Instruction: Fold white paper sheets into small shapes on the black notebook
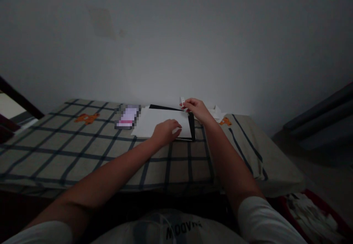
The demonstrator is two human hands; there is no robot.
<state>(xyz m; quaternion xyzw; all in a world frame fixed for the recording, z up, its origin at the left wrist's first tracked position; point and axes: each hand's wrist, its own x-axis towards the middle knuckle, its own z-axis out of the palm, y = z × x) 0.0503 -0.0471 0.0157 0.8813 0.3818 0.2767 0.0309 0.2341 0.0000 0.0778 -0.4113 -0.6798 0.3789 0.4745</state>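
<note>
White paper sheets (pixel 150 120) lie on a thin black flat item (pixel 192 128), whose edges show at the back and right. My left hand (pixel 165 132) rests on or just above the sheets, its fingers loosely curved, with a gap between thumb and fingertips. Over the far right corner of the sheets, my right hand (pixel 196 108) pinches a small white piece (pixel 182 101) with dark marks, held up between thumb and fingers. Its exact kind is too small to make out. Behind my right wrist is a pile of white papers (pixel 216 113), partly hidden.
A checked cloth (pixel 116 155) with orange animal figures covers the table against a grey wall (pixel 176 45). A phone (pixel 128 117), blurred out, lies left of the sheets. On the floor at lower right stands a red container (pixel 338 214) filled with whitish items.
</note>
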